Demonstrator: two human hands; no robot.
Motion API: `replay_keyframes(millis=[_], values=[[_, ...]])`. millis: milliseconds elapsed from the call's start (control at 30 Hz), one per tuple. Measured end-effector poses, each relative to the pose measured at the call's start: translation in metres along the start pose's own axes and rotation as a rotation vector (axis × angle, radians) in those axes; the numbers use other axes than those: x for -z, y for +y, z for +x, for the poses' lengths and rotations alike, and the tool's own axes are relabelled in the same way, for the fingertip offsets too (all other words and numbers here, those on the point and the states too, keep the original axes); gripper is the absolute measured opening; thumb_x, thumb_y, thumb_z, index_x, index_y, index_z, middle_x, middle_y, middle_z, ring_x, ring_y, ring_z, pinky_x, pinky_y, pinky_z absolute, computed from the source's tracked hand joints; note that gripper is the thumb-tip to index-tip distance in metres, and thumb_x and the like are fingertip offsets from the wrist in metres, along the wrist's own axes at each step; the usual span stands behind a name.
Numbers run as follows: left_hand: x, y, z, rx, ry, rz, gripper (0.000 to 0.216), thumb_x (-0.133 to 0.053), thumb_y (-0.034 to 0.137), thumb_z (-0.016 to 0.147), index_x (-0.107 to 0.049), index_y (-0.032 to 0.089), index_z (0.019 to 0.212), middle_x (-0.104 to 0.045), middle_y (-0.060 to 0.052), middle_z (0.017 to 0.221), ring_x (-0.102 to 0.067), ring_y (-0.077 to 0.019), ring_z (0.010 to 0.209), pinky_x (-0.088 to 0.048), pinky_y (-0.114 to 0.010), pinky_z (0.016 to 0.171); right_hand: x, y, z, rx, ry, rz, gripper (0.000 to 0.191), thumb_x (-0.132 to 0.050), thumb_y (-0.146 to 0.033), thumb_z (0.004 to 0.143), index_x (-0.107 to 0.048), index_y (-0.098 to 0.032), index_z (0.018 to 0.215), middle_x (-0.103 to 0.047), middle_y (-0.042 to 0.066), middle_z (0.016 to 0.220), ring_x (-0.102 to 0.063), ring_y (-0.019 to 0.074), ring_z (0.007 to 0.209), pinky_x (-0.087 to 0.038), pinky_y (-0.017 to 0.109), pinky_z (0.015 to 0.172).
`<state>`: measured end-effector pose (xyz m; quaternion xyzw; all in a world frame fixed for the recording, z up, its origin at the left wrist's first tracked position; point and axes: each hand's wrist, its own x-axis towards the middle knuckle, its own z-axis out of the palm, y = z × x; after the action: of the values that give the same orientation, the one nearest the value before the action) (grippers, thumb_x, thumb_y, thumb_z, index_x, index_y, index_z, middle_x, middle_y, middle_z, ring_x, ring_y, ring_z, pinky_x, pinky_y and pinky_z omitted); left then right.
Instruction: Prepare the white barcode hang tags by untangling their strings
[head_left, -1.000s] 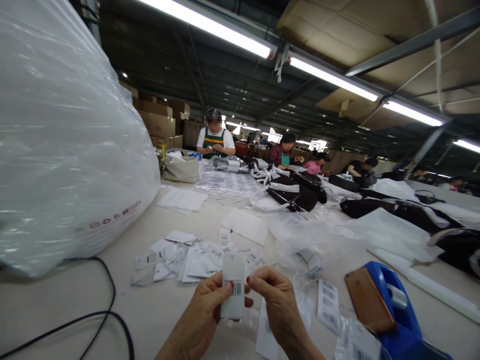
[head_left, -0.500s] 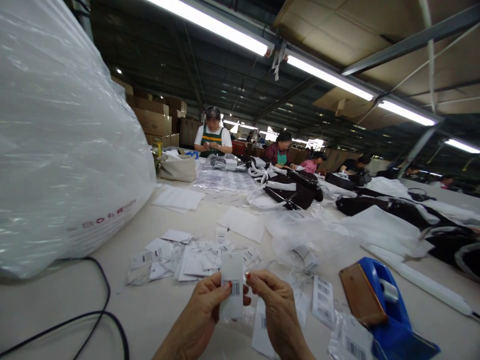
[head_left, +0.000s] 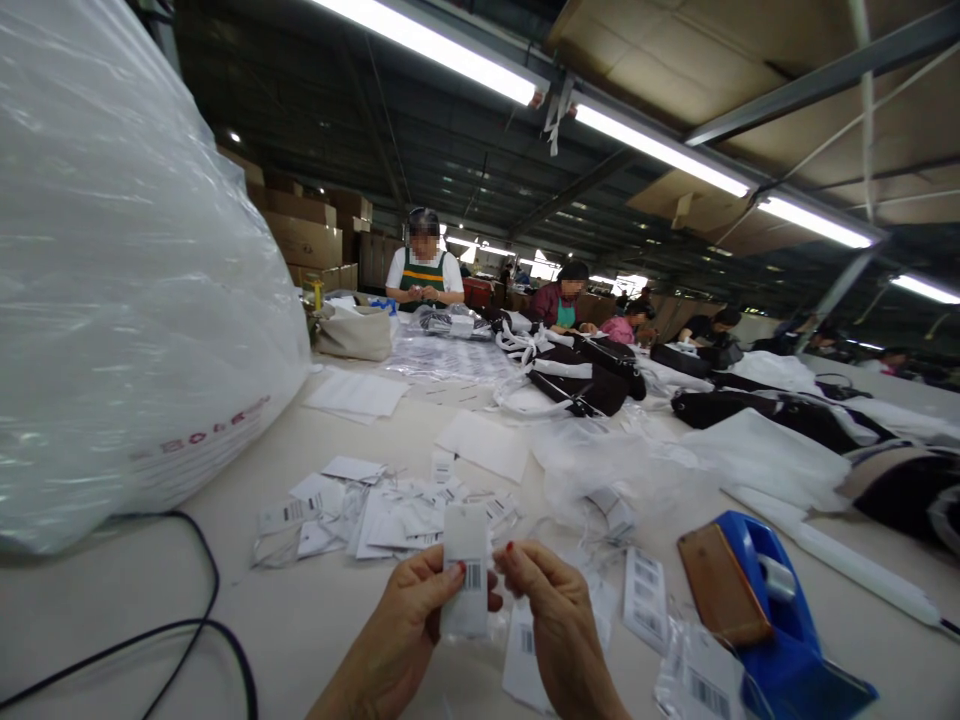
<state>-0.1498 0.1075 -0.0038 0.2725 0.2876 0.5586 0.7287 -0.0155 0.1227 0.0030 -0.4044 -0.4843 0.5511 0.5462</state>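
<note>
At the near edge of the counter [head_left: 315, 615] the left hand [head_left: 405, 635] and the right hand [head_left: 555, 625] meet over one white tag [head_left: 466, 565] with a barcode, held upright just above the surface. The left fingers [head_left: 448, 580] pinch its left side over the barcode. The right fingers [head_left: 517, 560] are pressed together at its right edge, and whether they grip the tag itself or a thin clear sleeve around its lower half is hard to tell. This one tag looks to be mid-handling, neither laid down nor sorted. Under and just right of the hands lie a few barcode labels [head_left: 645, 598], some in clear wrapping, next to a blue tape dispenser [head_left: 780, 640] with a brown phone [head_left: 720, 590] resting on it. A black cable [head_left: 214, 590] loops along the near left edge. Just beyond the hands a loose heap of tags [head_left: 375, 515] lies scattered, unstacked, which suggests much of the lot is yet to be gone through; nothing in view shows a tidy finished pile, so the share done cannot be read. Crumpled clear bags [head_left: 600, 465] sit behind the heap, and a large filled plastic sack [head_left: 127, 280] covers the left side of the counter. Toward the far edge lie black handbags [head_left: 589, 380], with several other people [head_left: 424, 275] at work there.
</note>
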Motion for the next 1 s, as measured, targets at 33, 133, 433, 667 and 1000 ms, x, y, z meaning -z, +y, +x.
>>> replay_keyframes(millis=[33,133,433,667,1000], values=[[0.0,0.0,0.0,0.001,0.009,-0.005,0.012,-0.061,0.017,0.075,-0.07,0.013,0.083,-0.072,-0.006,0.07,-0.064,-0.0143,0.061,-0.048,-0.022,0.062,0.001,-0.001,-0.001,0.014,0.002,-0.012,0.025,-0.065,-0.04,0.072,-0.066,-0.016,0.063,-0.057,-0.002,0.059,-0.046,0.011,0.059,-0.037,0.023,0.059],[-0.002,0.0,0.0,0.009,0.014,0.016,0.01,-0.062,0.016,0.075,-0.07,0.012,0.08,-0.072,-0.007,0.069,-0.065,-0.0146,0.061,-0.047,-0.021,0.059,0.001,0.0,-0.002,0.027,-0.017,0.05,0.02,-0.07,-0.034,0.069,-0.065,-0.016,0.061,-0.058,-0.002,0.058,-0.048,0.0113,0.058,-0.04,0.023,0.058],[-0.001,-0.002,0.001,-0.007,0.0,-0.004,0.012,-0.06,0.016,0.076,-0.071,0.012,0.081,-0.072,-0.007,0.065,-0.064,-0.0144,0.059,-0.047,-0.02,0.057,0.006,0.003,-0.006,-0.008,0.018,0.153,0.027,-0.079,-0.03,0.057,-0.068,-0.021,0.08,-0.064,-0.001,0.07,-0.059,0.0154,0.063,-0.047,0.028,0.063],[0.0,-0.003,0.0,0.029,0.044,0.003,0.008,-0.062,0.016,0.074,-0.069,0.011,0.076,-0.072,-0.008,0.07,-0.065,-0.0153,0.06,-0.048,-0.022,0.058,0.013,0.001,-0.008,0.078,0.084,0.058,0.014,-0.076,-0.028,0.06,-0.067,-0.019,0.054,-0.059,-0.003,0.056,-0.051,0.0116,0.059,-0.042,0.022,0.06],[-0.002,-0.003,0.001,0.021,0.013,0.032,0.01,-0.062,0.018,0.075,-0.069,0.012,0.078,-0.071,-0.007,0.067,-0.064,-0.0151,0.058,-0.047,-0.022,0.057,0.014,0.008,-0.008,-0.009,0.048,0.122,0.016,-0.075,-0.034,0.063,-0.069,-0.02,0.067,-0.062,-0.001,0.061,-0.051,0.0125,0.06,-0.041,0.024,0.06]])
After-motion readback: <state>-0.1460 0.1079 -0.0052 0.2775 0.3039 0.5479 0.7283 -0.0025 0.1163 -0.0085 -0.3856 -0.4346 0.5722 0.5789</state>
